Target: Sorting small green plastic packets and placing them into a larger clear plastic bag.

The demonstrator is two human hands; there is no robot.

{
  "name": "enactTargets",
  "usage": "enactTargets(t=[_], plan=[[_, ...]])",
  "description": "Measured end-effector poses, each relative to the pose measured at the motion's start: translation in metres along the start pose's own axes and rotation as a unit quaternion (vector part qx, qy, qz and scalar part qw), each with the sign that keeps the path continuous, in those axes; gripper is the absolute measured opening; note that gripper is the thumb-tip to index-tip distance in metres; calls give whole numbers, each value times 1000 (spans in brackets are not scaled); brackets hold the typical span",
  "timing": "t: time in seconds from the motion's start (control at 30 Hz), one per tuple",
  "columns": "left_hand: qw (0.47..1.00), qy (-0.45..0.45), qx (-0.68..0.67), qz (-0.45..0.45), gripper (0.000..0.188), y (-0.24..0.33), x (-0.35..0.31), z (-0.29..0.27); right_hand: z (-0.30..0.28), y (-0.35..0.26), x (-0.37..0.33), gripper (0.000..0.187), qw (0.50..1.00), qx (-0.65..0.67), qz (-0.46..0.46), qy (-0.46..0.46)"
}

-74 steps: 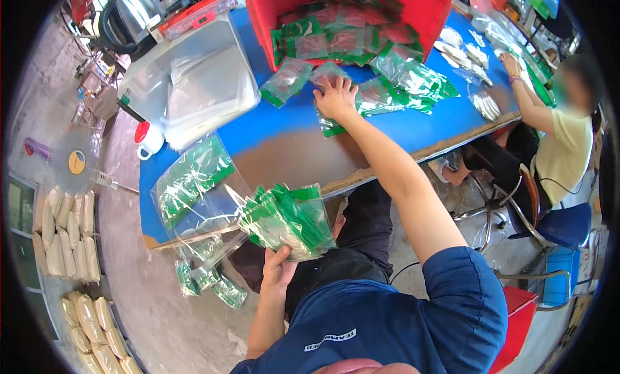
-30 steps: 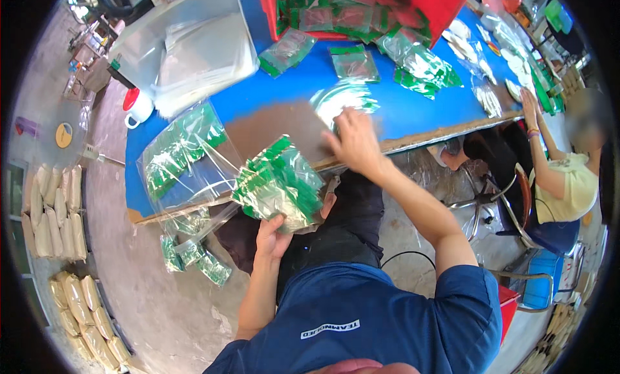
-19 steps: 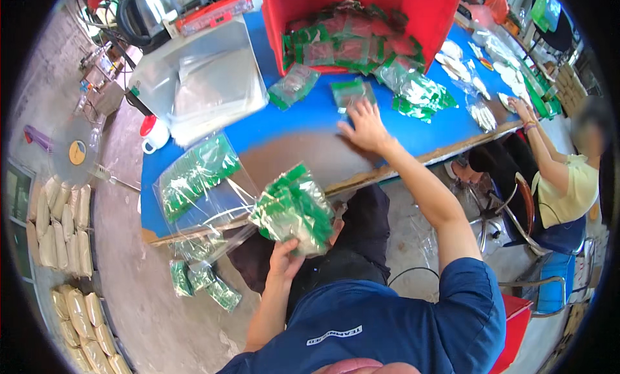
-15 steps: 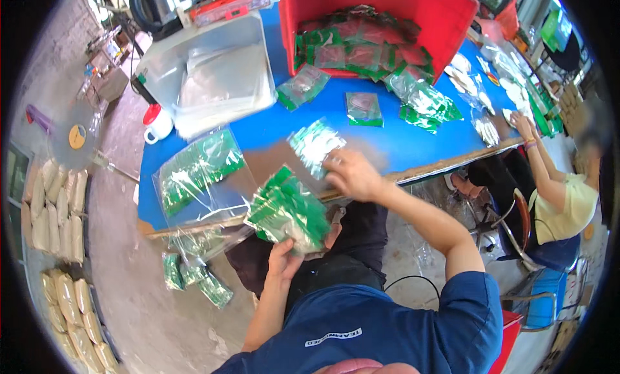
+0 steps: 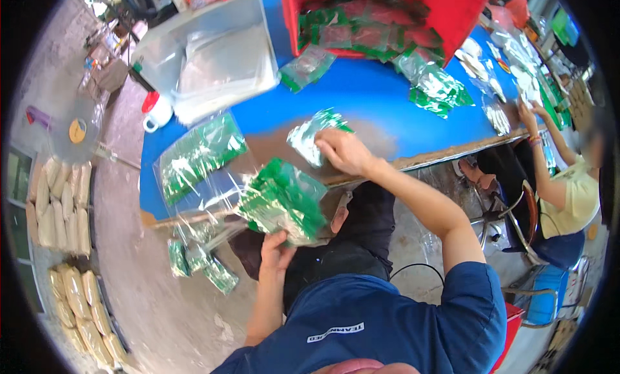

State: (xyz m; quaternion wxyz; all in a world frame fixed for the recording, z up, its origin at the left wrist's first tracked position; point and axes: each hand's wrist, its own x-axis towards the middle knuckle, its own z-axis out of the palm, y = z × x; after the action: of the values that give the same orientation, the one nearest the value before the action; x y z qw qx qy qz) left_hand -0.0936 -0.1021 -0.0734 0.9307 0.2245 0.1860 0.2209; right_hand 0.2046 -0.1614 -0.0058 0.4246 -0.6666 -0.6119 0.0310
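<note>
Sacks on the floor [image 5: 64, 200]: pale filled sacks in rows, far to the left of the left hand
Fallen packets [image 5: 200, 264]: a few green packets on the floor, just left of the left hand and level with it
Clear bag [image 5: 197, 156]: holds green packets, lies on the counter's near left corner, up and to the left of the left hand
White jar [image 5: 155, 111]: red lid, stands on the counter beyond the clear bag
Plastic tub [image 5: 206, 58]: see-through, with clear sheets inside, at the far left of the counter
Left hand [image 5: 276, 250]: fingers closed from below on a stack of green packets, held off the counter's near edge above the lap
Stack of green packets [image 5: 284, 200]: fanned and tilted, directly above the left hand, touching it
Counter [image 5: 381, 96]: blue top with a worn brown patch under the right hand
Right hand [image 5: 342, 151]: palm down, fingers pressed together on a single green packet
Single green packet [image 5: 310, 134]: flat on the counter, half under the right hand, sticking out to its left
Red crate [image 5: 465, 12]: full of green packets, well beyond the right hand
Loose packets [image 5: 439, 90]: a small heap on the counter, beyond and to the right of the right hand
Other person's hand [image 5: 526, 112]: at the counter's far right edge, well apart from the right hand
</note>
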Motion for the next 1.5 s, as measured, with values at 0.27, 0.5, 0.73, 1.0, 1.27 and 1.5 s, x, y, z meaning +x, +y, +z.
enactTargets(t=[0.27, 0.5, 0.73, 1.0, 1.27, 1.5], plan=[[999, 32, 4, 5, 69, 2, 0, 13, 26, 50, 117, 22, 994, 19, 16, 105], [994, 31, -78, -68, 68, -27, -19, 5, -4, 148, 136, 45, 941, -321, 58, -92], [988, -48, -110, -95, 66, -16, 2, 10, -16, 13, 31, 63, 926, -331, 180, -31], [974, -12, -216, -66, 62, -30, 17, 31, -8, -59, -49, 38, 966, -239, 46, -91], [992, -3, -108, -58, 68, -37, 8, 21, -52, 19, -32, 30, 963, -263, -54, -2], [985, -88, -130, -65, 77, -46, 27, -4, -38, -14, -52, 26, 983, -180, 21, 5]])
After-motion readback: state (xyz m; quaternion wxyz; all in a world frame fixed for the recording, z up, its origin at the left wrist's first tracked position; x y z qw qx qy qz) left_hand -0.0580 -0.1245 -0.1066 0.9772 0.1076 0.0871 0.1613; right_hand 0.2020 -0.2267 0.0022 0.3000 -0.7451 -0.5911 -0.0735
